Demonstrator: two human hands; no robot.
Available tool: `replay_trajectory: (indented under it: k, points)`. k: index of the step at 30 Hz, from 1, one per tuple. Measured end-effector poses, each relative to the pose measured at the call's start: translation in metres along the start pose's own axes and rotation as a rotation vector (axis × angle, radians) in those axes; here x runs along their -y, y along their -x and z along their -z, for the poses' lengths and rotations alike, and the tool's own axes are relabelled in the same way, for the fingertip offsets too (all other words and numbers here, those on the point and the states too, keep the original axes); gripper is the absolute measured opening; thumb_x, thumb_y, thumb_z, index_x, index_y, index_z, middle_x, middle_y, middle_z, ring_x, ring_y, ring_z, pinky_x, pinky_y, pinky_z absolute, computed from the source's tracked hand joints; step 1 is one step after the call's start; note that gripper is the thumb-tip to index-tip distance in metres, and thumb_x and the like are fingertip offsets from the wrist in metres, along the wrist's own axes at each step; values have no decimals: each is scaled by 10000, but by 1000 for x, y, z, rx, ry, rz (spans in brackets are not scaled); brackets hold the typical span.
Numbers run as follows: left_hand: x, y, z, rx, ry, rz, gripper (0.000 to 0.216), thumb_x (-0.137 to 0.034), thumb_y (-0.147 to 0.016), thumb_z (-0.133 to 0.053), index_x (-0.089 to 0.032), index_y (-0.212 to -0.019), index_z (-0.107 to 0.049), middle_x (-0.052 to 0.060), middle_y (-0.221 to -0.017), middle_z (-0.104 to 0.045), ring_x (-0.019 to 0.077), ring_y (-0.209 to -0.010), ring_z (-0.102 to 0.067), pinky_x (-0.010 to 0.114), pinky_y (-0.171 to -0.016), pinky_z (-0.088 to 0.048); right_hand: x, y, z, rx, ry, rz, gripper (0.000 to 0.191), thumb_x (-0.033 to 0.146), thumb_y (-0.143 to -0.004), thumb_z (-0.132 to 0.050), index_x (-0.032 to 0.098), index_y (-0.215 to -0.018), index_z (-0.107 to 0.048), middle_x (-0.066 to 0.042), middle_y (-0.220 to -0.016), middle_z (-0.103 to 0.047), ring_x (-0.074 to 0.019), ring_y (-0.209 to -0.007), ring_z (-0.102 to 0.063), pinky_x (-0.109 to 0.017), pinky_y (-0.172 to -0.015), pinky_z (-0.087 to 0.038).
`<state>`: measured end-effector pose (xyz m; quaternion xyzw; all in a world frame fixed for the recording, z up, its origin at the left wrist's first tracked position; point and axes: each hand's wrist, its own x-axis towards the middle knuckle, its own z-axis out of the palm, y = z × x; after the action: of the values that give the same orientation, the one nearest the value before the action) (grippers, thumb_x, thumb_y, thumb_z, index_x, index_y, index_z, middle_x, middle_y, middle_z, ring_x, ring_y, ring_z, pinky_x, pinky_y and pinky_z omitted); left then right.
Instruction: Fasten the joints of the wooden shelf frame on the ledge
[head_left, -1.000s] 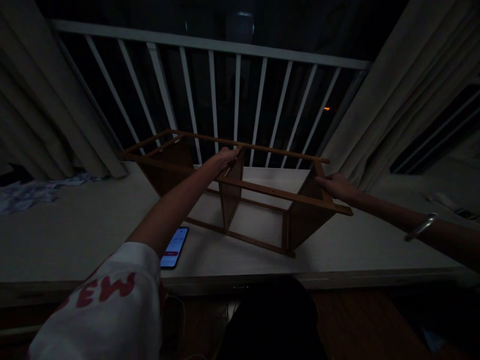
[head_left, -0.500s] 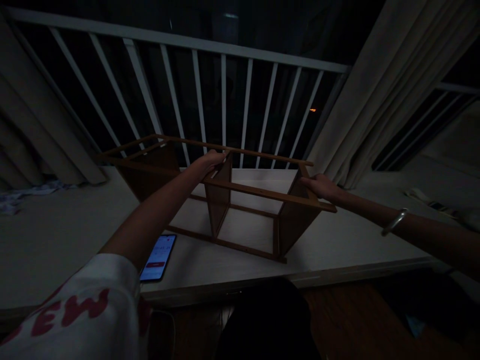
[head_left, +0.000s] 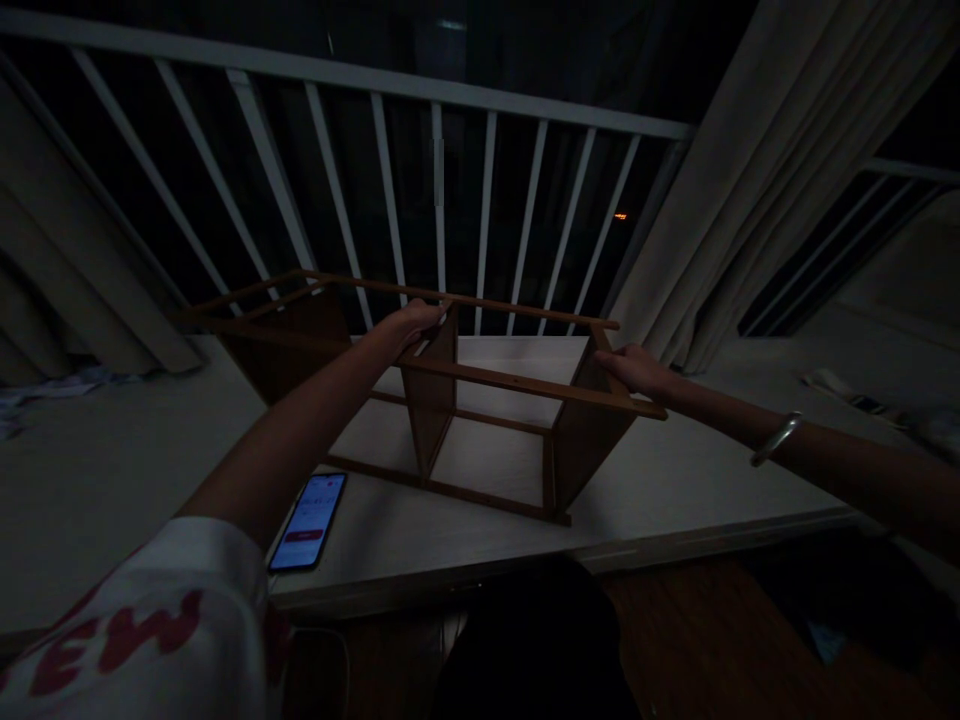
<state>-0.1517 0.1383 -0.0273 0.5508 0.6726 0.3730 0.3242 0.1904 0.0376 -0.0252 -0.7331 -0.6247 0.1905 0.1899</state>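
Note:
A brown wooden shelf rack (head_left: 517,381) lies on its side on the white window ledge (head_left: 652,490), its open frame facing up. My left hand (head_left: 417,322) is closed on the edge of its middle shelf board, between the two upper rails. At the rack's right end, my right hand (head_left: 631,368) grips the end board's edge, fingers over the inside. A silver bangle (head_left: 777,440) circles my right wrist. Some fingertips are hard to see in the dim light.
A phone (head_left: 309,522) with a lit screen lies on the ledge by my left forearm. Behind the rack stands a white railing (head_left: 487,100) before a dark window. Curtains (head_left: 720,180) hang at both sides. Wooden floor (head_left: 675,630) lies below the ledge's front edge.
The whole view has shifted slightly, so the rack, hands and railing appear a little further left. Both hands keep the same hold on the rack.

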Motion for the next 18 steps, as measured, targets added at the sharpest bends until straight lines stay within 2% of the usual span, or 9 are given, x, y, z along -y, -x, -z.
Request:
replay_trajectory:
  k: [11, 18]
  points:
    - [-4, 3, 0, -6, 25, -6, 205, -334, -774, -538, -134, -819, -541, 53, -698, -541, 140, -615, -523, 238, -506, -368, -4, -3, 0, -8, 1, 34, 403, 474, -742, -445, 115, -639, -596, -71, -623, -579, -145, -542, -536, -227, -471, -368]
    - [-3, 2, 1, 11, 3, 22, 238, -364, -778, -533, -145, -686, -538, 26, -536, -490, 144, -560, -509, 241, -505, -356, -6, -3, -1, -11, 5, 46, 427, 492, -744, -429, 110, -691, -613, -63, -646, -590, -135, -553, -534, -214, -479, -365]
